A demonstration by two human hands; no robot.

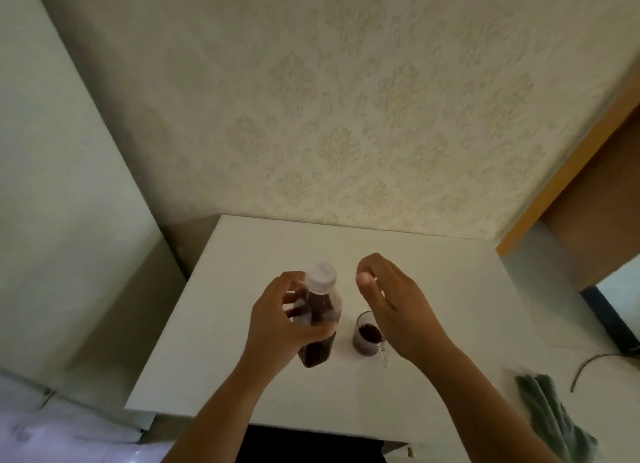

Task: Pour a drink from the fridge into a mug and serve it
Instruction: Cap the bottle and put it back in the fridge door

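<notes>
Cream wallpaper (pixel 346 99) with a raised floral pattern rises behind a white tabletop (pixel 450 289) whose far edge meets it. Near the middle of the tabletop stands a clear plastic bottle (pixel 317 324) of dark drink, upright, its white cap (pixel 322 277) on. The left hand (pixel 280 327) wraps around the bottle's upper body, fingers curled behind it and thumb across the front. Just to the right of the bottle sits a small glass mug (pixel 367 334), partly filled with the same dark liquid, its handle turned toward the near edge. The right hand (pixel 391 307) hovers above the mug with fingers spread loosely, holding nothing. By the near right corner lies a crumpled grey-green cloth (pixel 550 414), with a thin dark cable (pixel 595 362) just beyond it.
</notes>
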